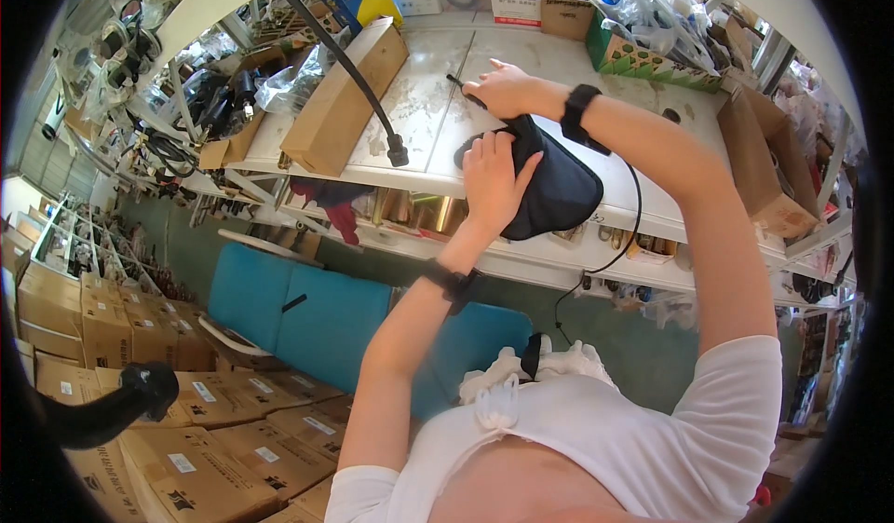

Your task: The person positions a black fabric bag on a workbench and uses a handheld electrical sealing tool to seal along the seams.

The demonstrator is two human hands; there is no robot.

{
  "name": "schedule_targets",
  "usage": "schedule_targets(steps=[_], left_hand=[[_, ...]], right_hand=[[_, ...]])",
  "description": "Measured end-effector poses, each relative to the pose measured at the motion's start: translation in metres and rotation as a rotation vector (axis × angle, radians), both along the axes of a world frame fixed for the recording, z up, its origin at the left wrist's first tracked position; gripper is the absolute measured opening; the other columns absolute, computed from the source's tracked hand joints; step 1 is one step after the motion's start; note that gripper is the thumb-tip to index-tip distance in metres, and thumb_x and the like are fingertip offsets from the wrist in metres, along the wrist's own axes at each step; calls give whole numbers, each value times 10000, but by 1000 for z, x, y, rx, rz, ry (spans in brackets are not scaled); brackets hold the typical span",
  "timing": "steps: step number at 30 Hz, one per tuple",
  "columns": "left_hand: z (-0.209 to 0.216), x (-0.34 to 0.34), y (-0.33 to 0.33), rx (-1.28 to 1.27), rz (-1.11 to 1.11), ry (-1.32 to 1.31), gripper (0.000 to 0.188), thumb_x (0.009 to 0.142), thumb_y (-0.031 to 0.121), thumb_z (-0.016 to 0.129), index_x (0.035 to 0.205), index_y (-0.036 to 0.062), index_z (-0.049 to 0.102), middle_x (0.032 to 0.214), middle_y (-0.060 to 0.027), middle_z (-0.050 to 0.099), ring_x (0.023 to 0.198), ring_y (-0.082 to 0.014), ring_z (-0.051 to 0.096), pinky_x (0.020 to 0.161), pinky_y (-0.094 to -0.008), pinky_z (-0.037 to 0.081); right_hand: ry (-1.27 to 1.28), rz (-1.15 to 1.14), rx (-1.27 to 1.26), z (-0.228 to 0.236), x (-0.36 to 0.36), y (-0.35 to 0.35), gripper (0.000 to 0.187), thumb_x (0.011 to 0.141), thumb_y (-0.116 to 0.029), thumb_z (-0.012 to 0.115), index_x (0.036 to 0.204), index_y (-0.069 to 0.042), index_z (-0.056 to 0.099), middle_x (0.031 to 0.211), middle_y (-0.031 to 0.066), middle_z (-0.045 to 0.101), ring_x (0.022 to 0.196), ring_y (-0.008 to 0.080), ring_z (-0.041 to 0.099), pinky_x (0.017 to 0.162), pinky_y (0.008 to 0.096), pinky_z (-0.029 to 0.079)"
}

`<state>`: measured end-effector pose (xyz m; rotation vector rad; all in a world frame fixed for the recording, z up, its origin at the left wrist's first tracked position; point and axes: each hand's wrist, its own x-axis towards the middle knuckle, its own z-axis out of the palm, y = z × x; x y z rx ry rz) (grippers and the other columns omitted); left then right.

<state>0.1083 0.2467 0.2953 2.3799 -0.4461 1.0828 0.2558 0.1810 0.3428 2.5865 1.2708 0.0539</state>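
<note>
Fingers of the left hand (494, 180) lie spread flat on a black fabric pouch (549, 188), pressing its near side rather than pinching it. The right hand (506, 88) is curled over the pouch's upper end, its fingers closed around a thin dark rod (463, 88) whose tip pokes out to the left of the knuckles; whether the same fingers also pinch the fabric cannot be told. Each wrist wears a black band.

The pouch sits at the front edge of a pale worktop (424, 113), its lower part hanging past the rim toward the person. A thin black cord (622, 244) drops from the pouch side down over the edge to the shelf below.

Left of the hands the worktop is bare out to a long brown cardboard box (343, 99) lying aslant, with a black hose (345, 62) crossing it and ending near the front rim. Behind the hands a strip of surface runs open to a row of small boxes (521, 6) at the back. To the right a green-printed carton (652, 62) and an open brown carton (768, 164) close that side. Below the rim stands a blue padded seat (326, 313), and stacked brown cartons (196, 411) fill the floor to the left.
</note>
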Motion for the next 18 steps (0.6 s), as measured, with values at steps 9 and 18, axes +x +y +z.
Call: schedule_targets(steps=[9,18], left_hand=[[-2,0,3,-14,95,32,308,746,279,596,886,34,472,804,-107,471,763,-271,455,646,-359,341],[-5,-23,5,7,-78,20,341,726,255,622,928,10,499,824,-128,479,764,-296,448,651,-376,352]], right_hand=[[24,87,215,-4,4,-8,289,753,-106,456,1035,-67,498,768,104,608,815,278,591,975,465,258],[44,197,198,-4,-38,-41,380,707,-76,485,1086,-86,461,976,115,542,985,251,516,1003,480,218]])
